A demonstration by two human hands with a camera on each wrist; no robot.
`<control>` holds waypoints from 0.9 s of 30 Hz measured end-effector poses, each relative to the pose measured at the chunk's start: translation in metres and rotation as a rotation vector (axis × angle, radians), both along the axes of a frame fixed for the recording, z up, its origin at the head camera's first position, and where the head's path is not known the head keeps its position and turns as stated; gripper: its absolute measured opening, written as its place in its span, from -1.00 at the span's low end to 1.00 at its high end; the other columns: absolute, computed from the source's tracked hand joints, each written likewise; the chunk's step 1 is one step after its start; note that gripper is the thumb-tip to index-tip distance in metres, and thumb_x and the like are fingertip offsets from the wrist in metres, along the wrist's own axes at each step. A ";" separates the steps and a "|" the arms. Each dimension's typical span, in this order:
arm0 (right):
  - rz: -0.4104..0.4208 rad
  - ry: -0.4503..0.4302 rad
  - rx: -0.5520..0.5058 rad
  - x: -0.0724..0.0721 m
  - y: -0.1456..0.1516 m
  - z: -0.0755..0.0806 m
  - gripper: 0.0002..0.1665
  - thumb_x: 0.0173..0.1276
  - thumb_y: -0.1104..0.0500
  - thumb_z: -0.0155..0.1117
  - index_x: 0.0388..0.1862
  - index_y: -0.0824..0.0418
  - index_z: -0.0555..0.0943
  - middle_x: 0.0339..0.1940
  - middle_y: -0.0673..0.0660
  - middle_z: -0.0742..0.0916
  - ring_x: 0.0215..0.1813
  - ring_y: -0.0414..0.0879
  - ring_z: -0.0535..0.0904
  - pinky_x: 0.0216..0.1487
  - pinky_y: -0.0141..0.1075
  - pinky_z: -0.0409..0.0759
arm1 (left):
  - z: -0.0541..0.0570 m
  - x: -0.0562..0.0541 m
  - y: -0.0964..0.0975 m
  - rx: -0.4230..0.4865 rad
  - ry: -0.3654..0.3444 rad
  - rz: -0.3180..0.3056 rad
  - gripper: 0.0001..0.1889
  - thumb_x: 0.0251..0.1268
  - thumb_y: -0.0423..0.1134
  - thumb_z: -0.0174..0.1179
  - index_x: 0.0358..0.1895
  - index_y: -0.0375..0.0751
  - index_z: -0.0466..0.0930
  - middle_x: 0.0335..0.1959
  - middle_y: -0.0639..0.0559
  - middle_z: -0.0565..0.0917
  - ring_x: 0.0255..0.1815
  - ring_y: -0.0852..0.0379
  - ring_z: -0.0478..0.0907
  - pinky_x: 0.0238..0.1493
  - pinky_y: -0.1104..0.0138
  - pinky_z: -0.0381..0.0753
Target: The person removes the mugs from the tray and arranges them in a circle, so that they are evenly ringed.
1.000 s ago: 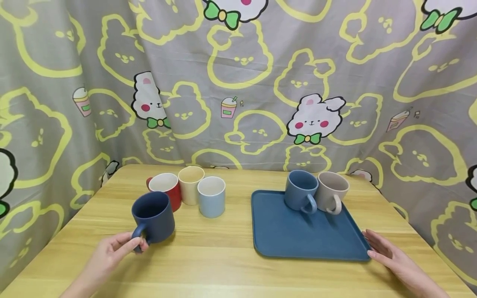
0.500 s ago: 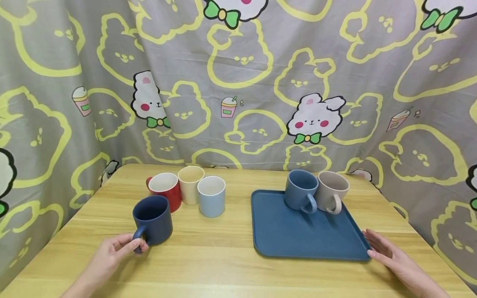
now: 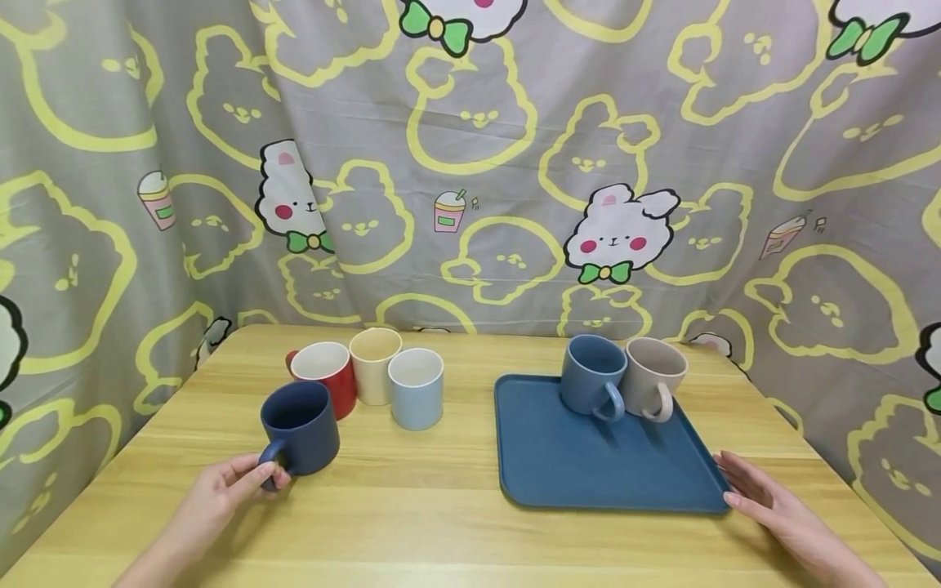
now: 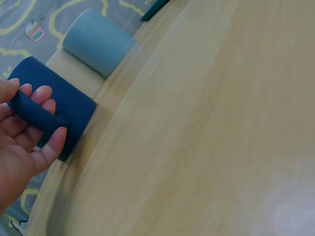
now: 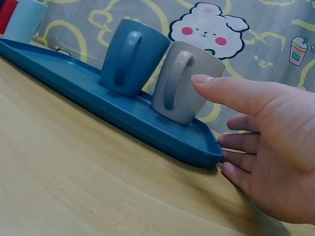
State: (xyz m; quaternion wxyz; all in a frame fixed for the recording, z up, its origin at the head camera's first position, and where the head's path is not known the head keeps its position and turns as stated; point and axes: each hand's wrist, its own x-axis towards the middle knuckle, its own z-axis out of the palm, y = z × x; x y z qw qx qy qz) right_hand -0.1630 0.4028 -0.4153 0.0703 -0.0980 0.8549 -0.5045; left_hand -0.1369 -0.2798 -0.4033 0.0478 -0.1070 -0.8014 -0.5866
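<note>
My left hand grips the handle of a navy blue mug, thumb and fingers curled round it. The mug is upright, close over the tabletop at the left. In the left wrist view, the navy mug overlaps a cream one behind it. At the right, my right hand is at the right edge of a dark blue tray. Its fingers are extended, with the fingertips at the tray's rim in the right wrist view. A blue mug and a greyish-beige mug stand on the tray's back part, handles toward me.
Behind the navy mug stand a red mug with a white inside, a cream mug and a light blue mug, close together. A patterned grey curtain hangs behind the wooden table.
The navy mug dips slightly, then rises a little, and ends slightly left of where it was. The right hand, the tray and the other mugs keep their places.
</note>
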 end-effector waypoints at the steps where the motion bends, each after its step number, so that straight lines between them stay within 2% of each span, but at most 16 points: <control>1: 0.010 0.001 -0.005 0.000 0.000 0.000 -0.28 0.48 0.23 -0.08 0.40 0.52 -0.14 0.08 -0.53 0.30 0.06 -0.74 0.18 -0.09 -0.66 0.32 | 0.000 0.000 0.000 0.006 -0.003 0.003 -0.75 0.41 -0.43 -0.08 -0.27 -0.63 0.50 -0.38 -0.06 0.67 -0.30 0.26 0.59 -0.29 0.41 0.59; 6: 0.000 -0.013 0.003 0.001 0.000 0.002 -0.27 0.48 0.20 -0.08 0.41 0.49 -0.14 0.07 -0.55 0.29 0.05 -0.76 0.17 -0.09 -0.67 0.31 | 0.001 0.001 0.000 0.017 -0.014 0.048 -0.76 0.38 -0.43 -0.04 -0.24 -0.67 0.47 -0.37 0.00 0.69 -0.31 0.25 0.62 -0.29 0.43 0.59; 8: -0.003 -0.014 0.008 0.001 0.000 0.002 -0.27 0.48 0.19 -0.08 0.42 0.48 -0.14 0.07 -0.54 0.29 0.05 -0.76 0.17 -0.08 -0.67 0.31 | 0.004 0.002 0.001 -0.019 -0.007 0.121 -0.76 0.37 -0.40 0.01 -0.23 -0.63 0.50 -0.38 0.06 0.69 -0.34 0.28 0.61 -0.29 0.47 0.57; 10: 0.006 -0.010 0.005 0.001 0.001 0.002 -0.27 0.48 0.20 -0.08 0.42 0.49 -0.14 0.08 -0.53 0.29 0.06 -0.76 0.17 -0.08 -0.67 0.31 | 0.009 0.003 0.001 -0.072 0.006 0.224 -0.76 0.35 -0.34 0.06 -0.21 -0.55 0.53 -0.39 0.17 0.68 -0.35 0.32 0.60 -0.29 0.53 0.51; 13: 0.019 -0.003 -0.008 0.001 0.001 0.002 -0.28 0.48 0.22 -0.10 0.41 0.52 -0.15 0.08 -0.55 0.30 0.06 -0.75 0.17 -0.08 -0.67 0.32 | 0.025 0.007 0.003 -0.137 0.037 0.381 -0.73 0.32 -0.22 0.12 -0.17 -0.44 0.58 -0.39 0.30 0.66 -0.34 0.43 0.55 -0.28 0.62 0.42; 16: 0.030 0.010 -0.019 0.000 0.002 0.002 -0.29 0.48 0.25 -0.11 0.40 0.54 -0.16 0.08 -0.56 0.30 0.06 -0.75 0.18 -0.09 -0.68 0.31 | 0.045 0.011 0.009 -0.145 0.086 0.447 -0.70 0.31 -0.16 0.14 -0.14 -0.39 0.59 -0.37 0.36 0.66 -0.29 0.49 0.53 -0.26 0.66 0.39; 19: 0.036 0.030 -0.021 0.000 0.002 0.002 -0.30 0.48 0.27 -0.11 0.39 0.56 -0.16 0.08 -0.56 0.30 0.07 -0.75 0.18 -0.09 -0.69 0.30 | 0.066 0.013 0.021 -0.126 0.125 0.427 -0.72 0.29 -0.16 0.16 -0.12 -0.33 0.60 -0.33 0.38 0.66 -0.25 0.49 0.52 -0.24 0.65 0.40; 21: 0.038 0.041 -0.022 0.000 0.002 0.002 -0.30 0.48 0.28 -0.11 0.38 0.56 -0.15 0.08 -0.56 0.31 0.07 -0.74 0.18 -0.09 -0.69 0.30 | 0.077 0.011 0.033 -0.101 0.148 0.390 -0.75 0.27 -0.20 0.18 -0.13 -0.32 0.60 -0.31 0.35 0.66 -0.23 0.46 0.53 -0.23 0.64 0.41; 24: 0.041 0.047 -0.025 0.000 0.002 0.001 -0.30 0.47 0.28 -0.10 0.38 0.57 -0.15 0.08 -0.55 0.31 0.07 -0.74 0.18 -0.09 -0.69 0.29 | 0.092 0.006 0.056 -0.030 0.162 0.293 -0.75 0.27 -0.24 0.18 -0.11 -0.38 0.58 -0.29 0.30 0.66 -0.21 0.38 0.55 -0.19 0.60 0.45; 27: 0.045 0.040 -0.033 0.001 0.002 0.000 -0.30 0.47 0.28 -0.10 0.38 0.57 -0.15 0.08 -0.55 0.31 0.07 -0.74 0.18 -0.09 -0.69 0.30 | 0.101 -0.001 0.081 0.012 0.161 0.198 -0.73 0.26 -0.27 0.18 -0.11 -0.43 0.56 -0.28 0.18 0.67 -0.20 0.33 0.56 -0.16 0.56 0.47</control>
